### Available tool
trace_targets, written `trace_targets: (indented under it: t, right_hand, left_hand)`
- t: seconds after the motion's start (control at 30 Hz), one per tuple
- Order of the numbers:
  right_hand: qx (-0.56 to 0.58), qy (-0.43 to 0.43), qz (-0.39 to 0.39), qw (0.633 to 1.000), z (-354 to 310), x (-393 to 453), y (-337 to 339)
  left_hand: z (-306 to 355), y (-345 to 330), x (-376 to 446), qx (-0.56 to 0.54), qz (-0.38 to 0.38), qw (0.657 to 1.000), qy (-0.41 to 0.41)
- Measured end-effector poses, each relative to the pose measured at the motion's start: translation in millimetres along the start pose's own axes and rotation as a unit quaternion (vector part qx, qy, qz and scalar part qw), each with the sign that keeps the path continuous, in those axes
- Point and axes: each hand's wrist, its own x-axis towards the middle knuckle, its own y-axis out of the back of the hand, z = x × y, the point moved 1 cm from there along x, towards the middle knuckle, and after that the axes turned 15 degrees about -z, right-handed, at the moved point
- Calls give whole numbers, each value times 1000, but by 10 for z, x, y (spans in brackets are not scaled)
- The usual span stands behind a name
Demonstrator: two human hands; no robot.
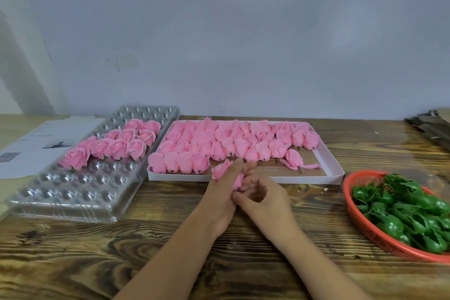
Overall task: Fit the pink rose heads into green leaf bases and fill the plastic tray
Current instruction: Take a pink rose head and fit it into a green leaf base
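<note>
My left hand curls round a soft pink rose head, steadying it while my right hand pinches at its underside, likely seating a base I can't see. Behind lies the white shallow box of loose pink buds; the red plastic basket of green leaf bases sits right for easy reach, the clear dimpled plastic tray left, partly filled.

One head-worn view, aimed forward and slightly down.
The wooden table is seen from close above its near edge, with the hands low in the centre, while the wall fills the upper half. No second view is given.
</note>
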Motion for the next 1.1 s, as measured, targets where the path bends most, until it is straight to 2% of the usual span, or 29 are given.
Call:
trace_targets:
  t: [0.07, 0.2, 0.3, 0.47, 0.73, 0.93, 1.03, 1.1]
  right_hand:
    - [-76, 20, 24, 997, 34, -21, -9]
    - [-145, 29, 66, 987, 39, -36, -7]
    - [-195, 13, 60, 979, 18, -56, -16]
    - [-270, 43, 43, 961, -21, -73, -26]
    - [-159, 7, -20, 987, -11, -48, -9]
    - [-66, -18, -22, 997, -14, -35, -18]
    - [3, -29, 4, 1000, -42, -40, -35]
    - [9, -17, 17, 1000, -65, -53, -49]
  left_hand:
    - [-27, -10, 12, -28, -1, 1000, -3]
    - [-42, -1, 33, -63, 16, 998, -3]
    - [-68, 22, 30, -55, 17, 998, 11]
    - [-79, -11, 6, -52, 5, 998, 26]
    - [-4, -13, -31, -41, -27, 999, 13]
    - [10, 23, -9, -27, -22, 999, 4]
    - [-1, 34, 5, -21, -11, 1000, 5]
    - [-19, 30, 16, -33, -2, 999, 13]
